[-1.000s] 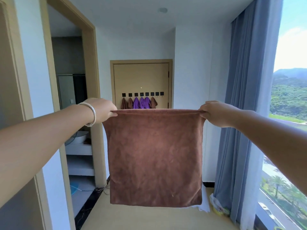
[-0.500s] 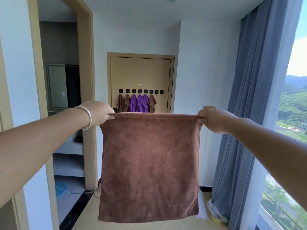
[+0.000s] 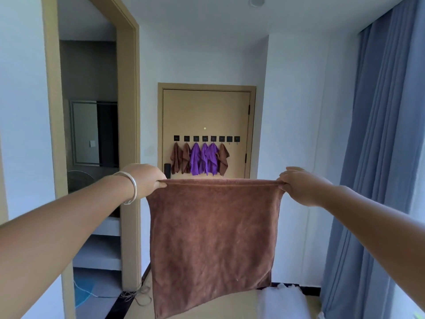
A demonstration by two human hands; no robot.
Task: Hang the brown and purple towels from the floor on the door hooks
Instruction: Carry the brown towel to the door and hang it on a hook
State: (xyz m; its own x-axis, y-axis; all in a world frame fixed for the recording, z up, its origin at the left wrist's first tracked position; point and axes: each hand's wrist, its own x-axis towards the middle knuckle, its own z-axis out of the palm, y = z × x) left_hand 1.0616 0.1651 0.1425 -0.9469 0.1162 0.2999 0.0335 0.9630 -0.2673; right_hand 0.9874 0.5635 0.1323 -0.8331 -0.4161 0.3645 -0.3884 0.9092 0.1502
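A brown towel point(image 3: 212, 238) hangs spread out flat in front of me. My left hand point(image 3: 145, 179), with a silver bangle on the wrist, pinches its top left corner. My right hand point(image 3: 301, 185) pinches the top right corner. Straight ahead is the tan door point(image 3: 207, 111) with a row of black square hooks point(image 3: 205, 138). Three brown towels point(image 3: 181, 157) and three purple towels point(image 3: 203, 158) hang from the hooks; the two rightmost hooks point(image 3: 232, 139) are bare.
An open doorway point(image 3: 92, 134) on the left leads to a room with shelves and a fan. Blue curtains point(image 3: 379, 157) fill the right side. A white cloth heap point(image 3: 282, 300) lies on the floor by the wall, and loose cords point(image 3: 135, 295) lie at the doorframe's foot.
The view has moved closer to the door and turned left. Both hands still hold the brown towel stretched out, now lower in the view.
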